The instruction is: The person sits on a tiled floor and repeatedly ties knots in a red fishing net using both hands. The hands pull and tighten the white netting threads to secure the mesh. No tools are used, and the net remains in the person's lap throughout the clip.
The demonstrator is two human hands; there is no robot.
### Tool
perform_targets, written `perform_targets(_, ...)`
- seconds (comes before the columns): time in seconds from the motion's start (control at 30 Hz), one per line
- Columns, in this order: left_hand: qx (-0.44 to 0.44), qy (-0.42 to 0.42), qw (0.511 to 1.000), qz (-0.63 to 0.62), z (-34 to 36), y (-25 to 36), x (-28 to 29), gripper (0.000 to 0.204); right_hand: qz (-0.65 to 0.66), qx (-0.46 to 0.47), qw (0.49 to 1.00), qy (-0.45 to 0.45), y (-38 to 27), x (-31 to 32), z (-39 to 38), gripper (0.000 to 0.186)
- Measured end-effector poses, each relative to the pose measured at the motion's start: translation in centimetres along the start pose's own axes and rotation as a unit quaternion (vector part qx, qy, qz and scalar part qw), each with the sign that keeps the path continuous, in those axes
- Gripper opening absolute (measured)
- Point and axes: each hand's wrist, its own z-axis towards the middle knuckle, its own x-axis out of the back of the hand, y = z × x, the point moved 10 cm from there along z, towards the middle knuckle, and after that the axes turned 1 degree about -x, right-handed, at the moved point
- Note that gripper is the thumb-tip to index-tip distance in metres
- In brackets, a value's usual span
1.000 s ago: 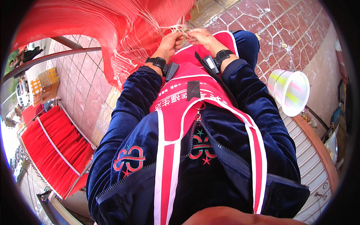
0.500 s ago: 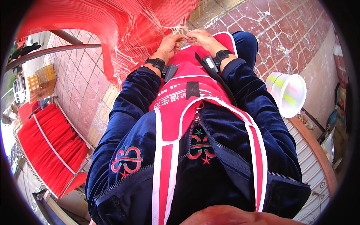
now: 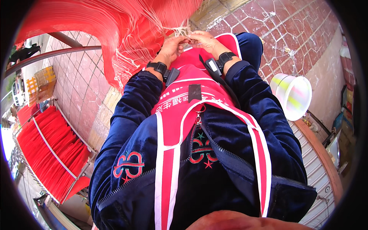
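Observation:
A large red cloth [image 3: 76, 23] hangs in loose folds at the upper left, with pale fringe threads [image 3: 179, 30] trailing from its edge. My left hand [image 3: 172, 49] is closed at the ends of these threads, its fingertips pinched. Just right of it my right hand [image 3: 207, 41] is also closed on the threads, fingers bent and almost touching the left ones. The strands between my fingertips are too fine to make out singly. Both hands are above the lap of my red apron [image 3: 191, 71].
A translucent white bucket [image 3: 291, 94] stands to the right. At the left, a metal rack holds folded red cloth [image 3: 53, 149], with a cardboard box [image 3: 46, 82] beyond it. A dark metal bar [image 3: 53, 55] runs under the hanging cloth. Red paving tiles [image 3: 276, 34] cover the ground.
My hands stay at the fringe, with the fingertips shifting slightly and drawing closer together. The whole view has moved a little.

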Motion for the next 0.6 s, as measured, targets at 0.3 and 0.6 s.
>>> perform_targets(0.3, -0.026, 0.012, 0.997, -0.069, 0.2, 1.1, 0.4, 0.014, 0.115, -0.022, 0.992, 0.053, 0.3, 1.2, 0.3, 0.017)
perform_targets(0.6, -0.023, 0.022, 0.986, -0.164, -0.5, 1.7, 1.9, 0.014, 0.297, 0.079, 0.949, 0.071, -2.1, 2.6, 0.6, 0.014)
